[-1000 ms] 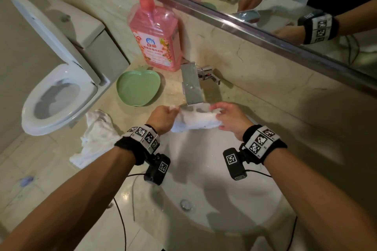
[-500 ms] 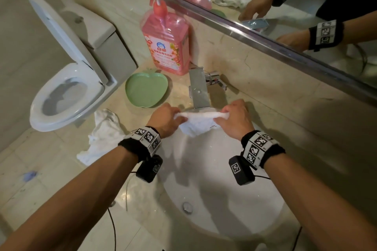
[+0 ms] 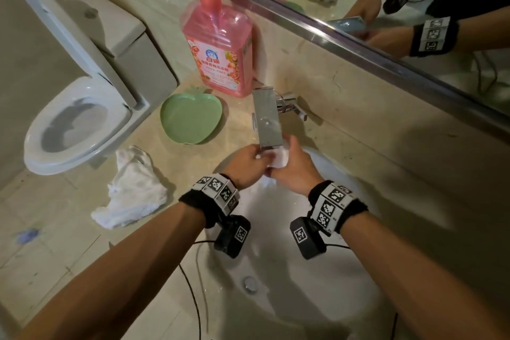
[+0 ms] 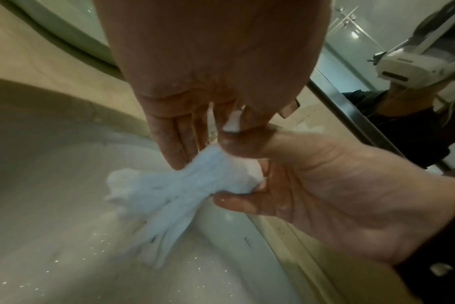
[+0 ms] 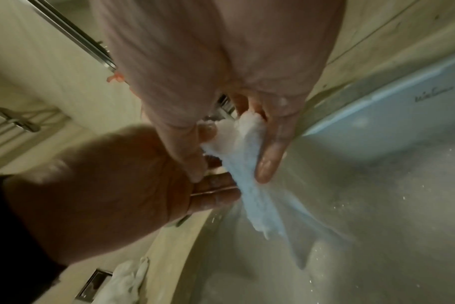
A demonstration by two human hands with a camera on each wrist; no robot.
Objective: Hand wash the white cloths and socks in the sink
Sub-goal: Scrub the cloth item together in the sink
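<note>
Both hands hold a small, wet white cloth (image 3: pixel 280 159) just below the faucet spout (image 3: pixel 267 119), above the back of the white sink (image 3: pixel 303 298). My left hand (image 3: pixel 248 165) pinches one end between thumb and fingers (image 4: pixel 179 144). My right hand (image 3: pixel 295 171) curls its fingers round the other end. In the left wrist view the bunched, ribbed cloth (image 4: pixel 169 195) hangs down from both hands over the basin. The right wrist view shows my right hand's thumb (image 5: pixel 270 160) pressed against the cloth (image 5: pixel 249 185). A second crumpled white cloth (image 3: pixel 132 190) lies on the counter left of the sink.
A pink pump bottle of soap (image 3: pixel 220 50) stands behind a green apple-shaped dish (image 3: pixel 190 119) on the marble counter. A toilet (image 3: pixel 77 119) with its lid up is at the left. A mirror (image 3: pixel 386 8) runs along the back wall. The sink drain (image 3: pixel 249 283) is uncovered.
The hands have come together. The cloth, held stretched between them before, is now bunched up close under the spout.
</note>
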